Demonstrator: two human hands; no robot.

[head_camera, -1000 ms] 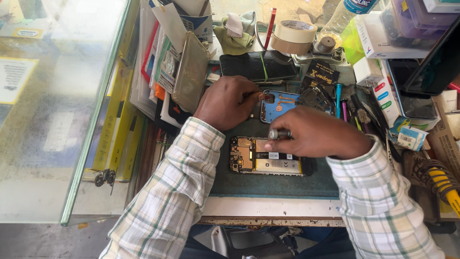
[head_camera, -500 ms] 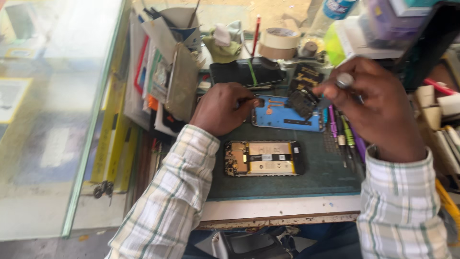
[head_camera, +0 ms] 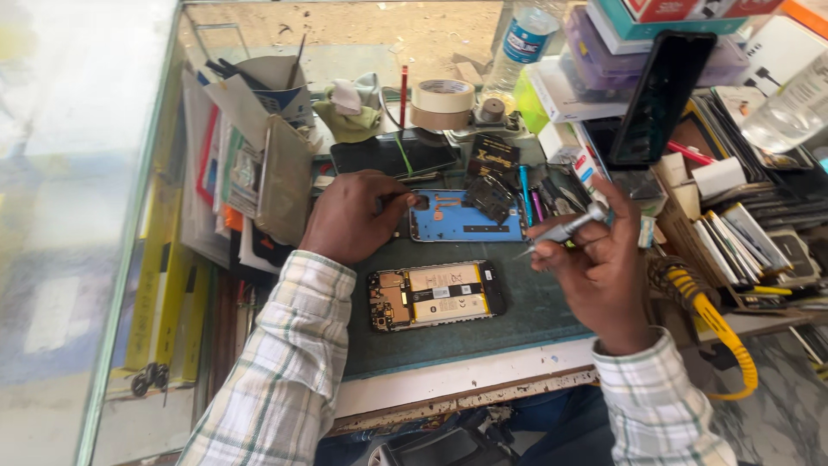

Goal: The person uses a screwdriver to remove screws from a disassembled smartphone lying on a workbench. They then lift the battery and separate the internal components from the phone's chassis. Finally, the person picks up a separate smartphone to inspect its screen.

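Note:
An opened phone (head_camera: 435, 295) lies back-up on the grey-green mat (head_camera: 448, 332), its battery and boards exposed. Just behind it lies a blue phone frame (head_camera: 466, 216). My left hand (head_camera: 354, 216) rests at the left end of that blue frame, fingertips pinched together on something too small to make out. My right hand (head_camera: 595, 267) hovers to the right of the opened phone and grips a small silver screwdriver (head_camera: 561, 231), its tip pointing left and down toward the mat. A small black part (head_camera: 490, 197) sits on the blue frame.
A tape roll (head_camera: 442, 102), a dark phone (head_camera: 392, 155), a rag and a paper-filled holder (head_camera: 259, 164) crowd the back left. Boxes, a leaning black phone (head_camera: 660, 99) and bottles stack at the right. A yellow coiled cable (head_camera: 716, 324) hangs off the right edge. A glass counter (head_camera: 86, 216) lies left.
My right hand left the opened phone, reached up to the right, and came back down holding the silver screwdriver. The left hand stayed at the blue frame.

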